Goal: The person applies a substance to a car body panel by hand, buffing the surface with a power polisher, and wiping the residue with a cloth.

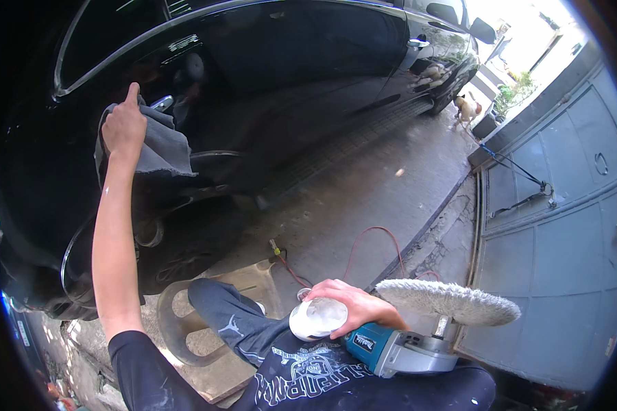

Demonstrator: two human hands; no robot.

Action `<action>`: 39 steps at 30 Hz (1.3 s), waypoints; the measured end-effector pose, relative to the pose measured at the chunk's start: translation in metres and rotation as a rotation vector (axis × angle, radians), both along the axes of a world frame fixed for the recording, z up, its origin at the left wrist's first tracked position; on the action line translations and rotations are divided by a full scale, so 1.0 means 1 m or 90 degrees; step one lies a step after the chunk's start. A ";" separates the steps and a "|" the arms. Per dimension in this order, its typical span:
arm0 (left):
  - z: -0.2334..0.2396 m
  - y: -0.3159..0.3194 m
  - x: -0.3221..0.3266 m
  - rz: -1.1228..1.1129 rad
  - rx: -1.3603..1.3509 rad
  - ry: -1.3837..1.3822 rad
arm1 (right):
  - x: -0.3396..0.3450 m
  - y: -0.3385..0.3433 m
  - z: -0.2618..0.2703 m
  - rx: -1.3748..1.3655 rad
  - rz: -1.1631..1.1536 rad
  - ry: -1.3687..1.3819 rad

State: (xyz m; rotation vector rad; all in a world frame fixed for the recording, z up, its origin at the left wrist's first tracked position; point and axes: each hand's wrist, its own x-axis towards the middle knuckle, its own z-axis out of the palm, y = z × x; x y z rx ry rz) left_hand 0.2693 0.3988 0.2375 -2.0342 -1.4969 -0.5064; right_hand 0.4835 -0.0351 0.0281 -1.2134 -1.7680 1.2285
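My left hand (125, 126) reaches out to the side of a black car (298, 56), with a grey cloth (167, 144) bunched under it and its index finger extended. The cloth hangs just below a chrome door handle (162, 104). Near my lap, my right hand (357, 308) grips a white plastic tub (316, 318) by its rim; whitish material shows inside. A teal Makita polisher (373, 347) rests across my lap beside that hand. Its round white wool pad (447, 302) faces up and away from me.
A beige plastic chair (195, 359) stands by my knee. An orange power cord (375, 228) curls over the concrete floor (339, 205), its yellow connector (274, 247) near the chair. At right is a grey metal gate (545, 226). A chicken (468, 109) stands by the car's far end.
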 end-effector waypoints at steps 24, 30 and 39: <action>-0.133 -0.323 -0.074 -0.667 -0.695 -0.666 | -0.085 0.133 0.023 -0.133 0.338 0.079; -0.155 -0.292 -0.140 -0.652 -0.706 -0.765 | -0.169 0.208 -0.004 -0.221 0.424 -0.226; 0.063 -0.231 -0.171 -0.728 -0.767 -0.982 | -0.202 0.253 0.196 -0.331 0.436 -0.332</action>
